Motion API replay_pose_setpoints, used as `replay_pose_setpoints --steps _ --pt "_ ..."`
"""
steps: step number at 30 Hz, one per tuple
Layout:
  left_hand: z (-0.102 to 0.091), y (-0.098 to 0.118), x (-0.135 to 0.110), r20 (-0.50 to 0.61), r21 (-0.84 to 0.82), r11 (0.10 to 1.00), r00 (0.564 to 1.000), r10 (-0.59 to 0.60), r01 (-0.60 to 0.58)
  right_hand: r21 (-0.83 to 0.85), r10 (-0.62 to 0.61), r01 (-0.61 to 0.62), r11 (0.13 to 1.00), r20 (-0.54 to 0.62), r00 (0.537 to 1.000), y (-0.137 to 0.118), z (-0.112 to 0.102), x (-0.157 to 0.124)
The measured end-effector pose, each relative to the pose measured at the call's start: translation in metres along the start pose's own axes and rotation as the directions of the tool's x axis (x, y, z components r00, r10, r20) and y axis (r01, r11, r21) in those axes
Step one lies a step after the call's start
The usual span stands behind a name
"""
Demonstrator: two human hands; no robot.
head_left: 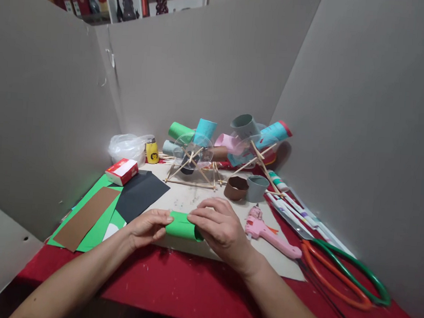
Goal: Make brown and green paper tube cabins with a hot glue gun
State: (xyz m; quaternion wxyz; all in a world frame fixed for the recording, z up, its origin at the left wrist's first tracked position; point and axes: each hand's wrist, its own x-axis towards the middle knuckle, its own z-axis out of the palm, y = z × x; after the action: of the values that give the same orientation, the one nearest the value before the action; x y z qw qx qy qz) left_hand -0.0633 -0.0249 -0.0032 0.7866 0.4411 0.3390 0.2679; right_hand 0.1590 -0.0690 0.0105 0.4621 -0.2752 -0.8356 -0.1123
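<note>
A green paper tube [181, 229] lies sideways between my hands, above the near edge of the pale board. My left hand [151, 226] pinches its left end between thumb and fingers. My right hand [221, 229] is closed over its right end, with fingers along the top seam; the thumb is hidden. Just right of my right hand, a pink glue gun [270, 234] rests on the board. Behind the hands stand a brown paper ring [236, 189] and a grey paper ring [257, 189].
Stick-framed wheels carrying coloured paper tubes, a nearer wheel [192, 150] and another on the right, stand at the back. Large scissors [338, 272] and markers [303, 212] lie right. Coloured paper sheets [86, 217], a red box [122, 171] and a plastic bag [128, 147] are left. Grey walls enclose the table.
</note>
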Motion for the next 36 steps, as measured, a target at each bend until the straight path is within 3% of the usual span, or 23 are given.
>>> replay_pose_setpoints --steps 3,5,6,9,11,13,15,17,23,28,36 --pt "-0.002 0.001 0.000 -0.016 0.010 1.000 1.000 -0.006 0.006 0.089 0.059 -0.057 0.994 -0.024 0.998 0.001 0.004 -0.002" --pt "-0.007 0.003 0.000 -0.044 0.021 1.000 0.999 0.013 -0.012 0.200 0.219 -0.203 0.959 -0.062 0.974 0.002 0.006 -0.003" --pt "-0.010 0.005 0.001 -0.064 0.029 0.999 0.997 0.035 -0.033 0.266 0.333 -0.303 0.915 -0.077 0.940 0.003 0.007 -0.004" --pt "-0.015 0.011 0.002 -0.140 0.058 0.988 0.979 0.148 -0.141 0.464 0.675 -0.588 0.663 -0.028 0.738 0.005 0.009 -0.004" --pt "-0.015 0.014 0.000 -0.167 0.136 0.961 0.951 0.260 -0.239 0.568 0.795 -0.685 0.456 0.086 0.601 0.005 0.010 -0.003" --pt "-0.011 0.013 -0.002 -0.131 0.253 0.914 0.925 0.357 -0.317 0.642 0.830 -0.716 0.273 0.218 0.513 0.004 0.012 -0.003" --pt "-0.005 0.010 -0.004 -0.068 0.345 0.871 0.916 0.396 -0.351 0.677 0.824 -0.719 0.154 0.314 0.472 0.002 0.016 -0.002" --pt "0.000 0.005 -0.004 -0.043 0.375 0.859 0.919 0.392 -0.349 0.682 0.809 -0.725 0.100 0.368 0.458 -0.002 0.020 -0.003" --pt "0.005 -0.007 -0.002 -0.060 0.375 0.859 0.915 0.398 -0.349 0.677 0.798 -0.735 0.049 0.416 0.436 -0.008 0.028 -0.005" --pt "0.002 -0.007 0.000 -0.045 0.354 0.883 0.938 0.345 -0.308 0.679 0.793 -0.734 0.002 0.446 0.415 -0.009 0.027 -0.005" --pt "-0.001 -0.008 0.005 -0.046 0.324 0.913 0.960 0.278 -0.248 0.651 0.771 -0.759 0.024 0.471 0.428 -0.009 0.028 -0.007"
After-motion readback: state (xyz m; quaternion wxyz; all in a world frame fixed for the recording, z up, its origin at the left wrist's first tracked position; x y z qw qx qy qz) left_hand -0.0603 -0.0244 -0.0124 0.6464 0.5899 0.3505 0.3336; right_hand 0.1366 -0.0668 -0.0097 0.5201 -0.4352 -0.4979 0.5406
